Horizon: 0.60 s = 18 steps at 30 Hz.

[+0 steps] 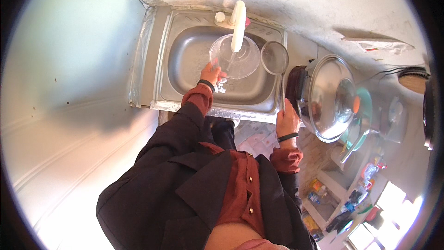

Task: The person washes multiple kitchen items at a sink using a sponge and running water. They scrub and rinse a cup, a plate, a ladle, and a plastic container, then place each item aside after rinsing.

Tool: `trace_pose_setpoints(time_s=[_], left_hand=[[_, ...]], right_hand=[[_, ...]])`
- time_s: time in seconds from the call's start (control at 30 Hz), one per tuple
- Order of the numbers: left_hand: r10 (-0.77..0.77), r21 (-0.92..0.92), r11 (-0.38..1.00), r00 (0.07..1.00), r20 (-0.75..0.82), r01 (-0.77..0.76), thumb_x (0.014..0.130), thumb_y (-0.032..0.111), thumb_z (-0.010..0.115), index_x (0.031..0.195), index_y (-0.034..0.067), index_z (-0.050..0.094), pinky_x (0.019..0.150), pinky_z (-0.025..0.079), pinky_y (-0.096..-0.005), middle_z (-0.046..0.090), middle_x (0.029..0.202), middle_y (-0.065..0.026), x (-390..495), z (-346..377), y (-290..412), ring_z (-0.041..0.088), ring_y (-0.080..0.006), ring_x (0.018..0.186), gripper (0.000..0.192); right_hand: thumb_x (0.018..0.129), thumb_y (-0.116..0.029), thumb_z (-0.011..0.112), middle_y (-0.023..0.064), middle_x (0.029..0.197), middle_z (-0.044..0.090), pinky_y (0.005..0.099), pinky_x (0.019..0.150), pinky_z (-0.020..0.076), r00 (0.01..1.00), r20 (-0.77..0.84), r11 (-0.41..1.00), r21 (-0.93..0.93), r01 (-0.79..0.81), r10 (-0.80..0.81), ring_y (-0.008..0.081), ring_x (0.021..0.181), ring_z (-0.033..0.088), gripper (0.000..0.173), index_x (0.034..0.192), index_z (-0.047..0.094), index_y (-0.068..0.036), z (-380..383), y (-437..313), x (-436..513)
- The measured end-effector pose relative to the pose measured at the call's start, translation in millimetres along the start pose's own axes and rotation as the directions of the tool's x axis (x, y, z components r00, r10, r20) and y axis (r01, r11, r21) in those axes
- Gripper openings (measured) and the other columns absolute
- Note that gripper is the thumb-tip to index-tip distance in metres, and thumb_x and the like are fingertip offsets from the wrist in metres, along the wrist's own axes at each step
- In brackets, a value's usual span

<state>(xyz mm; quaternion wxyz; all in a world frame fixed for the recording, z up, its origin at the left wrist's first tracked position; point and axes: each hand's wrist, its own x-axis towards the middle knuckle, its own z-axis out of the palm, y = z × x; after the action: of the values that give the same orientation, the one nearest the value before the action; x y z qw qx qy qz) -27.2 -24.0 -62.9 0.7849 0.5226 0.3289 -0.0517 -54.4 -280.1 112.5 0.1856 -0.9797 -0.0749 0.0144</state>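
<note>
My left hand grips the near-left rim of a clear round bowl, held over the stainless steel sink. Above the bowl is the white faucet spout, and a thin stream of water runs from it into the bowl. Down at the sink's right front corner, my right hand holds the long handle of a round fine-mesh strainer. The strainer's mesh end lies over the sink's right rim, just right of the bowl. Whether bowl and strainer touch, I cannot tell.
Right of the sink stands a large metal pan or pot with a shiny domed lid, a dark object beside it. Further right are a turquoise dish and a long-handled utensil. A wall rises close at the left; cluttered shelves are at the lower right.
</note>
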Motion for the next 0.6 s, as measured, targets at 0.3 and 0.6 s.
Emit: trace_pose_setpoints(time_s=[0.3,0.6], left_hand=[[-0.082,-0.328,0.932,0.970,0.228,0.156,0.084,0.014,0.052,0.118,0.010,0.044,0.048,0.042,-0.0230,0.062,0.080,-0.0169,26,14,-4,0.043,-0.0068,0.050,0.035],[-0.169,-0.273,0.928,0.940,0.295,0.253,0.081,0.024,0.058,0.101,0.007,0.055,0.045,0.033,-0.0162,0.052,0.065,-0.0015,19,24,-9,0.036,-0.0024,0.051,0.026]], right_hand=[[0.073,-0.008,0.049,0.0184,0.083,0.058,0.0446,0.061,0.0444,0.996,-0.077,0.998,-0.045,0.040,-0.044,0.0363,0.071,0.056,0.037,0.110,0.050,-0.007,5,12,-8],[0.074,-0.007,0.049,0.0187,0.082,0.058,0.0443,0.060,0.0444,0.991,-0.120,0.998,-0.025,0.056,-0.058,0.0363,0.070,0.056,0.035,0.109,0.051,-0.005,4,18,-11]])
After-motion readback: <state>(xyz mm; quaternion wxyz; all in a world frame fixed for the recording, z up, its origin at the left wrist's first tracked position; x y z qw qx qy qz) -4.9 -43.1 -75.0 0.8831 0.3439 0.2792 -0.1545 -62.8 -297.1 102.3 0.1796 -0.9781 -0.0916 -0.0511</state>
